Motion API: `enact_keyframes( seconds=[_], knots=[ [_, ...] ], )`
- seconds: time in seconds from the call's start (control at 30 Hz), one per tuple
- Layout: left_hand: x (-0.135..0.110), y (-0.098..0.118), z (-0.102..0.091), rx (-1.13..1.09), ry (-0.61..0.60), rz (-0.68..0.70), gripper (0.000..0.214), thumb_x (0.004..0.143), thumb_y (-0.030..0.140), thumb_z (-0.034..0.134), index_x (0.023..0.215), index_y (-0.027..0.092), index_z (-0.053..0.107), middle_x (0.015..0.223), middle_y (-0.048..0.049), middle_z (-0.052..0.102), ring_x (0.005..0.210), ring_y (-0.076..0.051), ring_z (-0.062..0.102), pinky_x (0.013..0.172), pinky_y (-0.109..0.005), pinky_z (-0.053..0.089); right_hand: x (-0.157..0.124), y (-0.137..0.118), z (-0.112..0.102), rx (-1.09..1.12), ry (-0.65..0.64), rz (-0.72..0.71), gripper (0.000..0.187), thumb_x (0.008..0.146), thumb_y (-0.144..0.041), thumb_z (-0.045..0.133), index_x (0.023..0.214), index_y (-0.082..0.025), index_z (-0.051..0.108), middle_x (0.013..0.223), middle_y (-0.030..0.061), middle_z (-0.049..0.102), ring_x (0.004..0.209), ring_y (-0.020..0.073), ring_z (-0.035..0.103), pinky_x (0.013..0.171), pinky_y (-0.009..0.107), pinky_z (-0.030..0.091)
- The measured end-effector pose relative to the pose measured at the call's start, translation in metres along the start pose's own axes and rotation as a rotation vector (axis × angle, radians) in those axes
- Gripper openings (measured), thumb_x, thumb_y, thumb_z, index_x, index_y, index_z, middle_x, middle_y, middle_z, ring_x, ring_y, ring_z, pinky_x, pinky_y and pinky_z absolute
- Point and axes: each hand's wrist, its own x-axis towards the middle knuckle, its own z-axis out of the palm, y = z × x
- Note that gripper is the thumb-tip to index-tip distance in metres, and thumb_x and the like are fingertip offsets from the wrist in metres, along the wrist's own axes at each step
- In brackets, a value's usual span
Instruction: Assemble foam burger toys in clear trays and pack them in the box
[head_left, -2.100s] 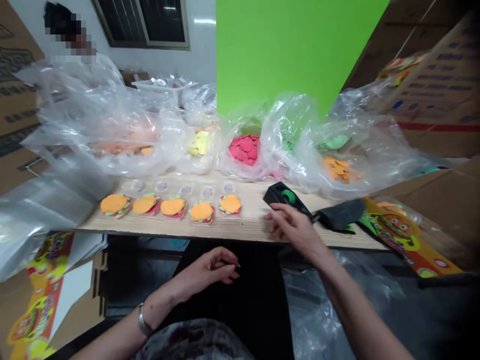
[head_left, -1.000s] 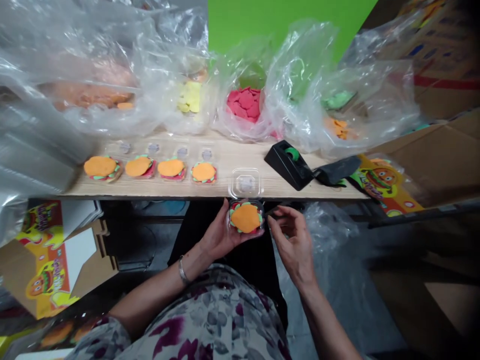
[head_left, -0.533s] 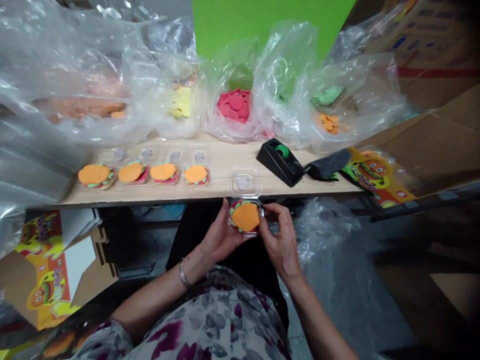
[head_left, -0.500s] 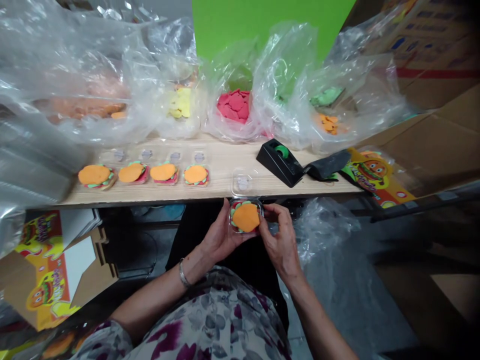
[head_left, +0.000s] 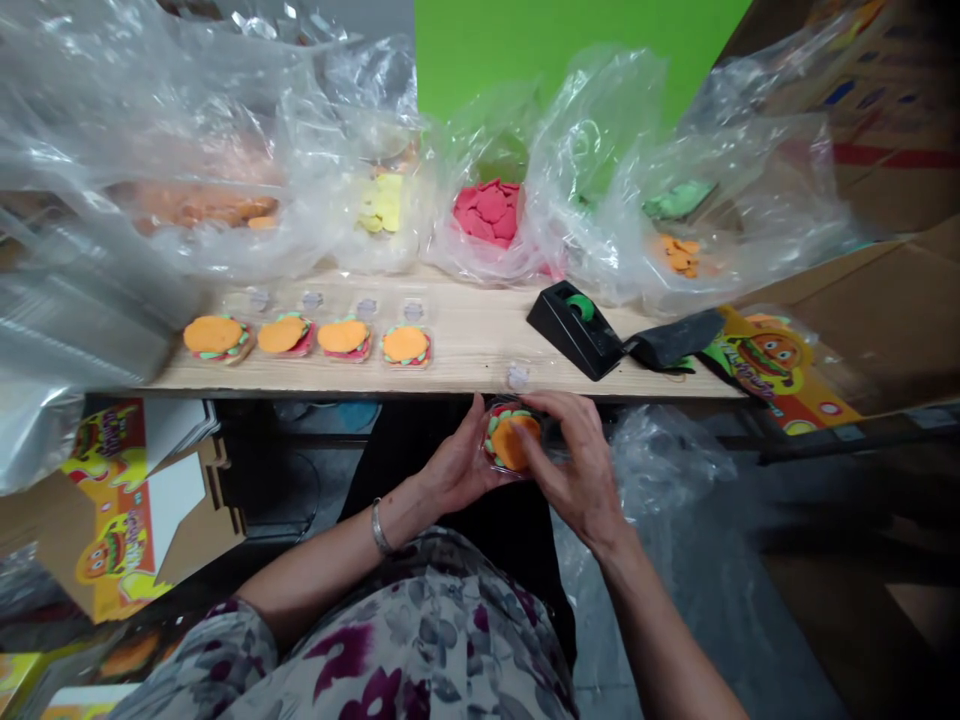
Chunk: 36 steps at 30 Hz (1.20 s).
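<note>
One burger [head_left: 507, 446] is held in a clear box [head_left: 498, 469] cupped by the left hand [head_left: 459, 468].

The right hand [head_left: 579, 465], shifted from the box's edge, is now laid thumb-first on the burger; whether it is clamped cannot be told. The burger is apparently being settled, the lid [head_left: 517, 375] left open beyond the hands.

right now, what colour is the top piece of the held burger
Orange; the top piece shows in the head view.
</note>
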Motion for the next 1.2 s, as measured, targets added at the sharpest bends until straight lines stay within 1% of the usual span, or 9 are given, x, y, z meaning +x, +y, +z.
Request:
enact_keyframes(
  seconds=[0.17,0.4,0.6,0.77,0.87,0.93,1.0,1.1,1.2],
  knots=[
    [0.003,-0.001,-0.001,0.029,0.028,0.023,0.046,0.090,0.054,0.037,0.106,0.017,0.061,0.103,-0.0078,0.067,0.096,-0.018,0.062,0.082,-0.029,0.048,0.003,-0.006,0.021,-0.049,0.011,0.060,0.013,0.082,-0.021,0.054,0.095,-0.021,0.056,0.111,0.0096,0.058,0.110,0.0250,0.050,0.093,0.046,0.038],
    [0.004,-0.003,0.001,0.030,0.005,0.082,0.049,0.091,0.051,0.037,0.106,0.013,0.064,0.105,-0.0109,0.067,0.105,-0.021,0.060,0.091,-0.031,0.045,0.005,-0.007,0.038,-0.080,0.076,0.170,0.013,0.077,-0.019,0.056,0.090,-0.020,0.054,0.114,0.0108,0.054,0.111,0.0252,0.048,0.093,0.045,0.038],
    [0.010,-0.003,-0.003,0.010,0.003,0.113,0.048,0.093,0.048,0.036,0.110,0.013,0.063,0.108,-0.0114,0.067,0.104,-0.022,0.061,0.094,-0.034,0.045,0.010,-0.004,0.049,-0.121,0.078,0.192,0.020,0.076,-0.019,0.055,0.096,-0.018,0.054,0.117,0.0144,0.054,0.117,0.0276,0.047,0.097,0.048,0.036],
    [0.009,0.009,-0.007,-0.012,0.009,0.021,0.053,0.090,0.055,0.035,0.113,0.014,0.061,0.107,-0.0129,0.066,0.102,-0.025,0.062,0.093,-0.043,0.045,0.014,0.008,0.027,0.050,0.036,0.235,0.035,0.078,-0.032,0.061,0.111,-0.021,0.053,0.120,0.0112,0.055,0.115,0.0248,0.050,0.099,0.047,0.038],
    [0.005,0.017,-0.006,-0.012,-0.003,-0.021,0.058,0.089,0.058,0.033,0.113,0.013,0.060,0.109,-0.0157,0.065,0.100,-0.027,0.062,0.092,-0.049,0.045,0.017,0.019,0.005,0.071,0.116,0.278,0.027,0.081,-0.034,0.061,0.104,-0.022,0.058,0.111,0.0086,0.059,0.105,0.0226,0.056,0.091,0.043,0.045],
    [0.002,0.020,-0.005,-0.004,-0.012,-0.033,0.058,0.089,0.058,0.033,0.113,0.012,0.059,0.109,-0.0162,0.065,0.098,-0.027,0.063,0.091,-0.051,0.045,0.018,0.023,-0.005,0.008,0.153,0.196,0.016,0.082,-0.032,0.061,0.094,-0.022,0.062,0.108,0.0081,0.059,0.103,0.0222,0.056,0.091,0.043,0.045],
    [0.001,0.021,-0.004,-0.003,-0.026,-0.042,0.056,0.089,0.057,0.033,0.113,0.013,0.059,0.107,-0.0149,0.065,0.095,-0.026,0.063,0.091,-0.052,0.045,0.017,0.023,-0.009,-0.065,0.102,0.074,0.011,0.083,-0.029,0.060,0.090,-0.022,0.065,0.110,0.0086,0.057,0.107,0.0229,0.054,0.094,0.044,0.042],
    [0.002,0.021,-0.003,-0.012,-0.037,-0.041,0.053,0.090,0.056,0.034,0.112,0.014,0.059,0.104,-0.0131,0.066,0.094,-0.024,0.064,0.090,-0.052,0.045,0.016,0.022,-0.007,-0.135,-0.019,-0.045,0.013,0.086,-0.027,0.056,0.093,-0.022,0.066,0.120,0.0103,0.054,0.116,0.0249,0.048,0.098,0.047,0.039],
    [0.002,0.020,0.001,-0.014,-0.016,-0.032,0.051,0.090,0.054,0.034,0.110,0.013,0.059,0.104,-0.0133,0.066,0.095,-0.024,0.063,0.091,-0.049,0.046,0.014,0.022,-0.002,-0.149,-0.054,-0.063,0.017,0.088,-0.027,0.052,0.093,-0.020,0.067,0.123,0.0121,0.053,0.120,0.0262,0.046,0.100,0.047,0.037]
  ],
)
